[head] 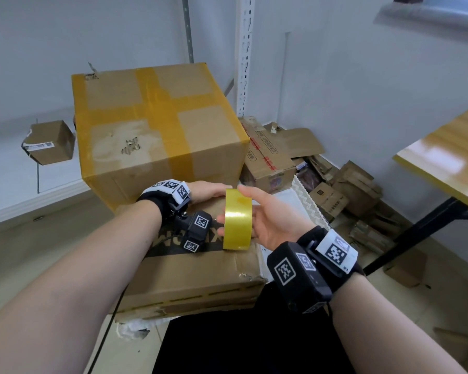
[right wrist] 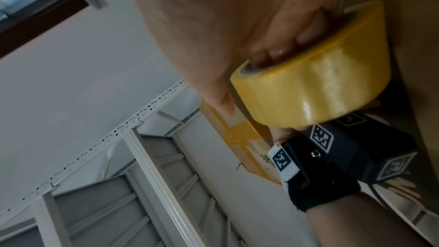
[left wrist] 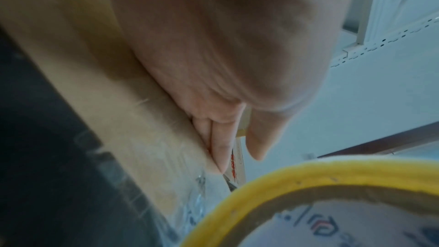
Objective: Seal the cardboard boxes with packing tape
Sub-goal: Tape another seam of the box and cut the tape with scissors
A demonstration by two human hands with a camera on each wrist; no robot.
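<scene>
A white shelf (head: 25, 203) runs along the left wall and carries a big box (head: 157, 130) crossed with yellow tape, its near corner past the shelf's edge. A small box (head: 50, 141) with a label sits on the same shelf further left, apart from the big one. On the floor (head: 405, 314) in the right corner lies a heap of flattened cardboard (head: 343, 190) and smaller cartons, beside a black table leg (head: 416, 230).

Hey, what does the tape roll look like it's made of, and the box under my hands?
The tape roll looks like glossy translucent yellow plastic film, with bright highlights on its band, wound on what seems a brown paper core. The box under the hands looks like matte brown corrugated cardboard, with a dented, torn right edge.
</scene>
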